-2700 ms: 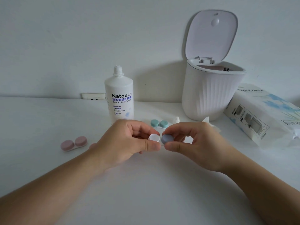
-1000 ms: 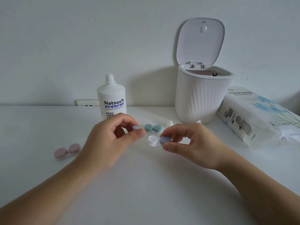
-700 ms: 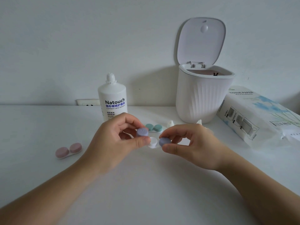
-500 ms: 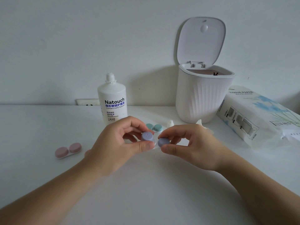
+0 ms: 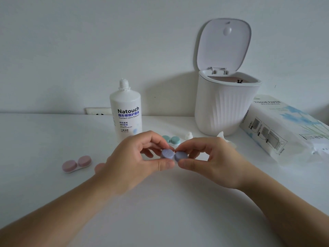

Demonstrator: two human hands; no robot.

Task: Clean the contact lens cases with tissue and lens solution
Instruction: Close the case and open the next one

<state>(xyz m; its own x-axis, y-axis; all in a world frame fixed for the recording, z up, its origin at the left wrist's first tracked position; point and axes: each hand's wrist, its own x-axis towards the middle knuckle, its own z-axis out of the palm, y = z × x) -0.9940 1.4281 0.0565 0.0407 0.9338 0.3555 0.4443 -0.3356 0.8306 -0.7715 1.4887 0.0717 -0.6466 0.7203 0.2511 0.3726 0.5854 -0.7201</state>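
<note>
A contact lens case with two lavender caps (image 5: 174,155) is held above the white table between both hands. My left hand (image 5: 135,157) pinches the left cap between thumb and fingers. My right hand (image 5: 211,157) grips the right cap the same way. The case's white base is mostly hidden by my fingers. Behind them lies a case with teal caps (image 5: 171,139). A case with pink caps (image 5: 76,163) rests at the left. The open white bottle of lens solution (image 5: 126,111) stands behind my left hand, its small white cap (image 5: 188,136) lying beside the teal case.
A white ribbed bin (image 5: 225,104) with its lid up stands at the back right. A crumpled tissue (image 5: 224,138) lies at its foot. A pack of tissue paper (image 5: 286,127) lies at the far right. A wall socket (image 5: 98,110) sits behind the bottle.
My left hand brought a lavender cap from the side onto the case's open white well. Both wells now carry caps, and my left fingers are closed around the left one.
</note>
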